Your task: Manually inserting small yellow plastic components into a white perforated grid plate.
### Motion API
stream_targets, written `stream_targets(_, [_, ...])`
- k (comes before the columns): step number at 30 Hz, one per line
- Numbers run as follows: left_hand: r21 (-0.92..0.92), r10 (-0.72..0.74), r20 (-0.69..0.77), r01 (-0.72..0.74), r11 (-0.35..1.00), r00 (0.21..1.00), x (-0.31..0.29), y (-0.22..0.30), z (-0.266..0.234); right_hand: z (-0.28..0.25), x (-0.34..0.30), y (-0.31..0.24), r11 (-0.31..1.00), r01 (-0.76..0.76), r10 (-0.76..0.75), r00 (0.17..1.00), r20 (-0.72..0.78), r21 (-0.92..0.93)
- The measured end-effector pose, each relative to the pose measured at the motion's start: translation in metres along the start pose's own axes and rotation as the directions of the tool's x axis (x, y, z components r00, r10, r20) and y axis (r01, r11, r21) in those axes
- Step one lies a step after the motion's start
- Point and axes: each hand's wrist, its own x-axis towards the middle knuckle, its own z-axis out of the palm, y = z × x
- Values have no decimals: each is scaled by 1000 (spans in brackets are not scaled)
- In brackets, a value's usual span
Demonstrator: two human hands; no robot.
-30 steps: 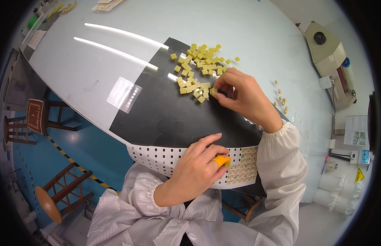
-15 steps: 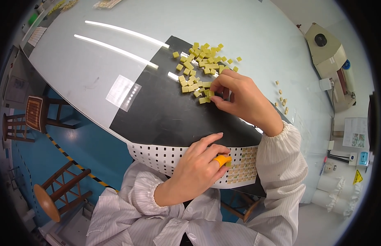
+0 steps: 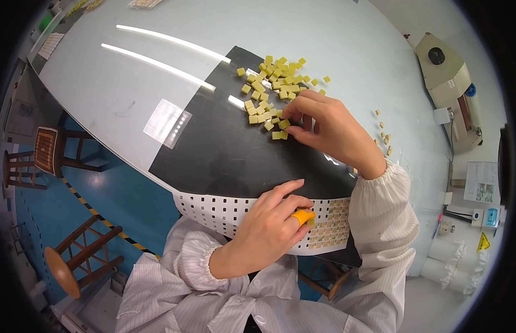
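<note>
Yellow-green cubes (image 3: pixel 257 87) lie on a pale table (image 3: pixel 130 72), mostly on the far part of its black mat (image 3: pixel 213 152). Nearer is a white perforated sheet (image 3: pixel 216 210), its right end set with beige pieces (image 3: pixel 329 232), its middle hidden by the left hand (image 3: pixel 263 225) (orange band (image 3: pixel 303 216) on one finger). The right hand (image 3: pixel 335 130) is at the pile; each hand has a cube at its fingertips, pinched or not I cannot tell. All look square-edged.
</note>
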Motion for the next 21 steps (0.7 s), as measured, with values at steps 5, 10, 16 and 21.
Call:
stream_targets(5, [-8, -3, 3, 3, 1000, 1000, 0, 0, -1, 1, 3, 1, 1000, 12, -12, 1000, 19, -2])
stream_targets(10, [-4, -3, 6, 3, 1000, 1000, 0, 0, 0, 1, 3, 3, 1000, 6, -6, 1000, 13, 11])
stream_targets(16, [-3, 5, 10, -5, 1000, 1000, 0, 0, -1, 4, 1, 3, 999, 28, -28, 1000, -5, -24])
stream_targets(21, [0, 7, -1, -7, 1000, 1000, 0, 1, -1, 0, -9, -15, 981, -181, 185, 982, -49, 74])
